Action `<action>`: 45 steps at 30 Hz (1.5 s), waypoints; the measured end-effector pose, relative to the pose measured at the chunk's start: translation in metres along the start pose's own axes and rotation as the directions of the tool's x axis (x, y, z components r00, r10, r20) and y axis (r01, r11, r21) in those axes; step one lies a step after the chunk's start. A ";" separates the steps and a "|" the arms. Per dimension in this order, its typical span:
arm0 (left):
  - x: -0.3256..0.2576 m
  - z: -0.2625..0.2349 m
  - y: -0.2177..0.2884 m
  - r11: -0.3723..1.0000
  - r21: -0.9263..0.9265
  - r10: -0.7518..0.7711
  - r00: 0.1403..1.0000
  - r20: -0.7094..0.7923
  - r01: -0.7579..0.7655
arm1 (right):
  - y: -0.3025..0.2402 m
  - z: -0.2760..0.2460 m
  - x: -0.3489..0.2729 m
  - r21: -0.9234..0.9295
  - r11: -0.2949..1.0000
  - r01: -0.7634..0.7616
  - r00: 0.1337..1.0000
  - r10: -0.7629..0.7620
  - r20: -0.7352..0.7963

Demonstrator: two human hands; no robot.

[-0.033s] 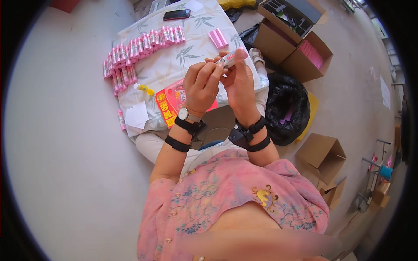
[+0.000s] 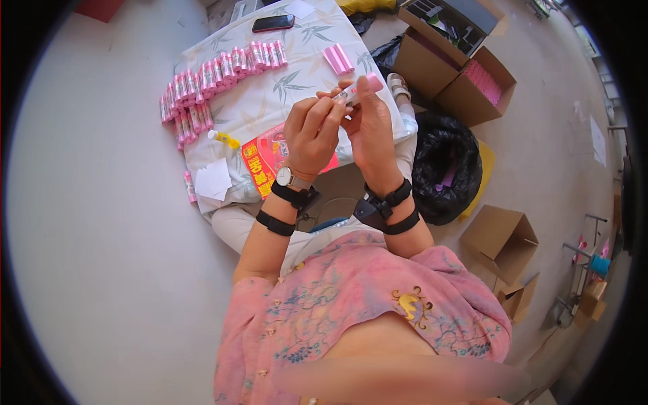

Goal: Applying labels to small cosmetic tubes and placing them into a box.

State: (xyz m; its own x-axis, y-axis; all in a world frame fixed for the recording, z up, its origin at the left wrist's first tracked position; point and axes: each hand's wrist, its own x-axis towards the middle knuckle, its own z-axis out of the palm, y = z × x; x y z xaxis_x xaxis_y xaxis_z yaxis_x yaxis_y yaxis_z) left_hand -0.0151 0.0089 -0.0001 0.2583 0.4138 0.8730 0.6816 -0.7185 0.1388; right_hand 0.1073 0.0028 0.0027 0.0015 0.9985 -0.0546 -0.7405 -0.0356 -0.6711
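Both of my hands meet over the near right part of the table, around a short pink tube (image 2: pixel 373 82) with a printed white label. My left hand (image 2: pixel 312 135) pinches the labelled end with bent fingers. My right hand (image 2: pixel 373 138) holds the tube from the other side, its thumb along the pink end; the hands hide part of the tube. Just beyond them lie a few plain pink tubes (image 2: pixel 338 59). Under my left wrist is a red and yellow printed sheet (image 2: pixel 260 165). Left of it sit a small yellow bottle (image 2: pixel 224 139) and white paper slips (image 2: pixel 213 179).
Labelled pink tubes (image 2: pixel 216 74) are stacked in rows along the table's left side; one lone tube (image 2: pixel 190 187) lies near the edge. A phone (image 2: pixel 273 23) rests at the far end. To the right stand a black-lined bin (image 2: pixel 442 145) and cardboard boxes (image 2: pixel 498 236).
The pink tube has turned slightly between my fingers, so less of its printed label shows. My hands keep nearly the same place.
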 end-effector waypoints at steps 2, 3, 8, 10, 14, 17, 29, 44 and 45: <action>-0.004 -0.001 -0.001 1.000 0.016 0.015 1.000 0.015 -0.015 | 0.004 -0.001 0.001 -0.027 1.000 0.015 1.000 -0.016 -0.010; -0.005 -0.001 -0.001 1.000 0.012 0.021 1.000 0.022 -0.021 | 0.006 -0.001 0.001 -0.061 0.998 0.027 1.000 -0.027 -0.013; -0.010 -0.003 -0.003 1.000 0.006 -0.025 1.000 0.003 0.025 | 0.005 0.003 -0.002 -0.052 0.999 0.004 1.000 -0.003 0.016; -0.011 -0.005 -0.004 1.000 0.009 -0.016 1.000 0.010 0.016 | 0.006 0.004 -0.003 -0.042 0.999 0.003 1.000 -0.002 0.028; -0.015 -0.009 -0.010 0.998 0.013 0.053 0.997 0.060 -0.054 | 0.005 0.003 -0.004 -0.043 0.999 -0.021 1.000 0.022 0.019; -0.015 -0.012 -0.014 0.994 -0.008 0.111 0.982 0.151 -0.111 | 0.001 -0.001 -0.003 -0.009 0.999 -0.037 0.999 0.037 0.026; -0.015 -0.029 -0.025 0.987 -0.049 0.161 0.939 0.305 -0.154 | 0.011 -0.013 0.006 0.043 0.998 -0.045 0.999 0.044 0.020; -0.009 -0.030 -0.018 0.989 -0.129 -0.048 0.989 0.141 0.066 | 0.016 0.001 0.010 -0.237 0.970 0.060 0.998 -0.053 0.036; -0.010 -0.030 -0.019 0.990 -0.127 -0.050 0.989 0.141 0.068 | 0.017 0.002 0.010 -0.209 0.977 0.048 0.999 -0.046 0.013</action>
State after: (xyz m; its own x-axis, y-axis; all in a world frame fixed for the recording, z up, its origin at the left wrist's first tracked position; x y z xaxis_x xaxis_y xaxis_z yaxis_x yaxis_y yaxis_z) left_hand -0.0507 0.0016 0.0031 0.3182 0.5239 0.7901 0.6049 -0.7539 0.2564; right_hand 0.0935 0.0126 -0.0080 0.0267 0.9996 -0.0136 -0.5829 0.0045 -0.8125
